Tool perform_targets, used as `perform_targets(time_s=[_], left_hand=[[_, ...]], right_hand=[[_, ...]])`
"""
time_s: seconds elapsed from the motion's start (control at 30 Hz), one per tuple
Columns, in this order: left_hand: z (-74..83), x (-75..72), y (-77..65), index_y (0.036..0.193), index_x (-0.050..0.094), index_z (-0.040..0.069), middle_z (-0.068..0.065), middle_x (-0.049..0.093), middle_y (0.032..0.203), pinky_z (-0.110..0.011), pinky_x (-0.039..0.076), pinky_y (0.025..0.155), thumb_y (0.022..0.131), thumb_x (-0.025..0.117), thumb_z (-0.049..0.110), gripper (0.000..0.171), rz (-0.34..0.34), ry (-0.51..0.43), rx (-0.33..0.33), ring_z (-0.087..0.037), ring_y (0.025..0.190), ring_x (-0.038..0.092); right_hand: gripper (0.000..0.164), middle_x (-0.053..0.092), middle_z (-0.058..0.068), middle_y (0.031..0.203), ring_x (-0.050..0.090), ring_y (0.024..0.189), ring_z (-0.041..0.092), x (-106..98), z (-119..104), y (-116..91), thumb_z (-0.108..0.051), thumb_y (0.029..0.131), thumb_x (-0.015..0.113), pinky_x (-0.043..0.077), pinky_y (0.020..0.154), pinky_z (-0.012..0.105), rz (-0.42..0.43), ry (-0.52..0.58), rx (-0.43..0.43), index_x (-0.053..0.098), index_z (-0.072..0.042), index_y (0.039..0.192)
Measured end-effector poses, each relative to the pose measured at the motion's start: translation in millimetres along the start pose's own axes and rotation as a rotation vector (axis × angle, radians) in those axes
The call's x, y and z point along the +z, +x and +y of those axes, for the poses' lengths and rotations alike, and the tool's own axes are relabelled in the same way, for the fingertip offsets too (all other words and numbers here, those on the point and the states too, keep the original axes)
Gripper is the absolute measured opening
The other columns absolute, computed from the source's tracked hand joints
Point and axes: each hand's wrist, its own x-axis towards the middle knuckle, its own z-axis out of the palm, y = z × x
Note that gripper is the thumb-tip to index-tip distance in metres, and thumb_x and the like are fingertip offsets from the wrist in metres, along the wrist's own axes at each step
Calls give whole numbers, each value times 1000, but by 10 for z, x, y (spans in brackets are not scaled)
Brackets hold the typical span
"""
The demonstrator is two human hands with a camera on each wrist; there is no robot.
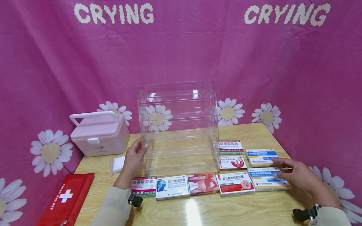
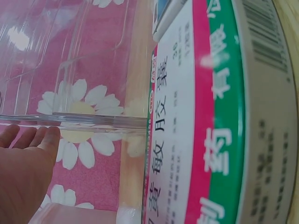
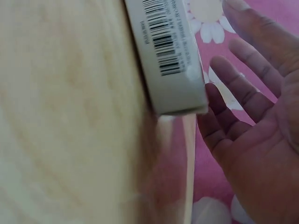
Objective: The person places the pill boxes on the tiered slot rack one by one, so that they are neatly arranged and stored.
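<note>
A clear plastic tiered rack [image 1: 178,125] stands upright in the middle of the table. My left hand [image 1: 134,158] is at its left side; in the left wrist view the fingers [image 2: 39,137] reach the clear side panel. Over on the right, my right hand [image 1: 297,174] hovers by two blue-and-white medicine boxes [image 1: 267,179], its fingertips overlapping their right ends. Its fingers are spread and loosely bent beside a box end with a barcode [image 3: 163,51] in the right wrist view. A green-and-pink medicine box [image 2: 187,116] lies close below my left wrist.
In front of the rack lie a white box [image 1: 172,187], a pink-red box [image 1: 203,183] and a red-and-white box [image 1: 235,183]. Two more boxes [image 1: 232,162] sit right of it. A pink lidded case [image 1: 99,135], white packet [image 1: 118,164] and red first aid pouch [image 1: 68,197] are left.
</note>
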Motion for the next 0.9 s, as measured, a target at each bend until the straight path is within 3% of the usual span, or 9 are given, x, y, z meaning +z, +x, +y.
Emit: perform_targets(time_s=[0.13, 0.3, 0.4, 0.47, 0.57, 0.63, 0.73, 0.83, 0.9], left_hand=[[-39, 7, 17, 166, 43, 4, -22, 50, 166, -3, 47, 105, 114, 59, 16, 55, 2, -36, 6, -34, 154, 48], [-47, 3, 10, 166, 41, 4, -21, 46, 169, -24, 45, 123, 115, 56, 14, 55, -3, -68, -20, -34, 157, 45], [-35, 1, 1, 167, 40, 4, -21, 44, 171, -40, 39, 130, 115, 55, 12, 55, -13, -102, -39, -35, 159, 43], [-30, 0, 0, 168, 39, 4, -20, 43, 171, -43, 37, 132, 115, 55, 12, 56, -18, -124, -50, -35, 160, 41], [-25, -4, 4, 167, 38, 2, -21, 41, 172, -45, 35, 132, 115, 55, 10, 56, -22, -156, -47, -36, 161, 39], [-22, -7, 9, 167, 38, 1, -22, 41, 172, -45, 34, 133, 115, 54, 9, 56, -22, -166, -44, -35, 161, 39], [-20, -16, 15, 167, 39, 1, -21, 42, 172, -46, 35, 133, 114, 54, 8, 55, -21, -162, -43, -35, 160, 40], [-19, -26, 19, 167, 39, 2, -21, 42, 172, -44, 36, 132, 115, 54, 8, 55, -18, -156, -49, -35, 160, 41], [-24, -34, 18, 167, 39, 2, -21, 42, 172, -41, 37, 131, 114, 54, 8, 55, -18, -157, -51, -35, 161, 40]], right_hand=[[65, 73, 22, 136, 64, 105, -5, 40, 48, -59, -23, 90, 91, 54, 83, 10, -10, 30, 7, 66, 1, 145], [69, 67, 23, 144, 54, 109, -13, 68, 115, -92, -23, 84, 95, 48, 85, 6, -20, 9, -16, 68, -2, 144], [70, 65, -6, 145, 48, 111, -17, 86, 164, -120, -21, 83, 96, 44, 88, 3, -34, 34, -59, 67, -4, 144], [70, 57, -28, 140, 46, 112, -18, 100, 190, -135, -19, 82, 95, 43, 90, 2, -43, 53, -95, 67, -6, 145], [70, 46, -42, 135, 43, 115, -19, 117, 212, -146, -17, 82, 95, 40, 91, 0, -61, 67, -145, 67, -7, 145], [70, 50, -34, 140, 43, 115, -19, 122, 210, -143, -17, 82, 95, 41, 91, 0, -67, 56, -152, 66, -8, 146], [78, 55, -4, 152, 47, 112, -15, 110, 199, -127, -20, 83, 95, 46, 88, 6, -95, 40, -103, 61, -8, 152], [89, 50, 27, 154, 54, 109, -4, 83, 186, -99, -23, 83, 95, 51, 85, 13, -139, 55, -32, 52, -5, 158], [94, 48, 35, 154, 58, 110, 4, 65, 181, -81, -24, 84, 95, 54, 84, 16, -171, 74, 0, 46, -2, 161]])
